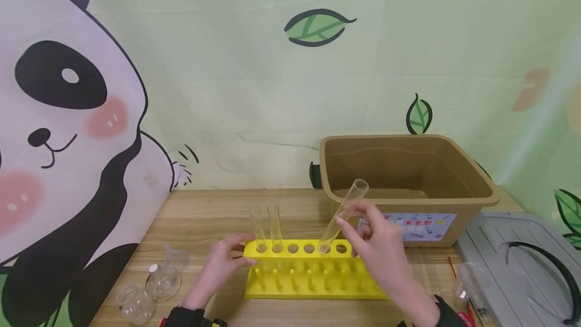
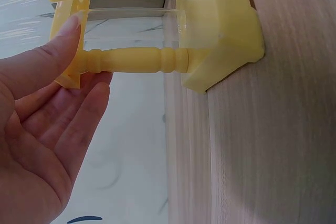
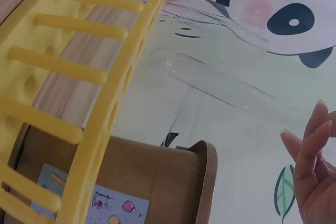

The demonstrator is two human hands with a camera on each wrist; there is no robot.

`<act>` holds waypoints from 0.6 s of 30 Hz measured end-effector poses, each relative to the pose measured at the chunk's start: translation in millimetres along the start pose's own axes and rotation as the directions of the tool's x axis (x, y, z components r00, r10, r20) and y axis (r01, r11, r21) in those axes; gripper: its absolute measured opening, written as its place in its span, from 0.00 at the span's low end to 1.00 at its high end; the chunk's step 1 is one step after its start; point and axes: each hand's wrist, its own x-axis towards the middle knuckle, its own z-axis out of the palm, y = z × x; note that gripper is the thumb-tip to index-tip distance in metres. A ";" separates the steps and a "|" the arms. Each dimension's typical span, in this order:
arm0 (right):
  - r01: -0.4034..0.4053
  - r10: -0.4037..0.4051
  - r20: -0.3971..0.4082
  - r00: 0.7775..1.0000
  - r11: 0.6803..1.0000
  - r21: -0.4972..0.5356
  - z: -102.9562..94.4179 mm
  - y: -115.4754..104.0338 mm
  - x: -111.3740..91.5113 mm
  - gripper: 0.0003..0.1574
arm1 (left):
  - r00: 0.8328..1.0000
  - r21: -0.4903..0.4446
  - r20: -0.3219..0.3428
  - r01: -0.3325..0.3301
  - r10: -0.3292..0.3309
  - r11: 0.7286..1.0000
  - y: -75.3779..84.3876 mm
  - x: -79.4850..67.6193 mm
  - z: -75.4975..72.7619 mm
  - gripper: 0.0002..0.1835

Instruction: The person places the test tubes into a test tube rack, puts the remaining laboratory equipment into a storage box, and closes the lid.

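Observation:
A yellow test tube rack [image 1: 313, 294] stands on the table, its top row of holes facing up. Two clear test tubes [image 1: 275, 223] stand upright in its leftmost holes. My left hand [image 1: 227, 256] grips the rack's left end, thumb and fingers about the top bar, as the left wrist view [image 2: 47, 87] also shows. My right hand [image 1: 379, 238] pinches another clear test tube [image 1: 351, 198] near its upper end. That tube leans to the right, its rounded bottom just above the rack's top; in the right wrist view the tube [image 3: 231, 87] is apart from the rack.
Behind the rack at right stands a brown bin [image 1: 408, 201] with a label. A grey lid [image 1: 513, 261] lies right of it, with a black-banded clear item and a clear beaker [image 1: 469, 279] nearby. Small glass bottles [image 1: 136, 304] and a clear funnel [image 1: 176, 257] sit at left.

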 end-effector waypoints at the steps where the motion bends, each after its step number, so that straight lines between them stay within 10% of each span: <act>1: 0.019 -0.019 -0.004 1.000 1.000 0.011 2.5 0.0 0.9 0.19 | 1.000 0.001 0.000 0.001 -0.001 1.000 -0.1 0.1 0.1 0.24; 18: -0.020 0.010 0.085 0.996 0.994 0.109 33.6 -3.9 6.6 0.17 | 1.000 0.031 0.007 -0.014 0.014 0.999 -1.7 -0.2 -1.3 0.24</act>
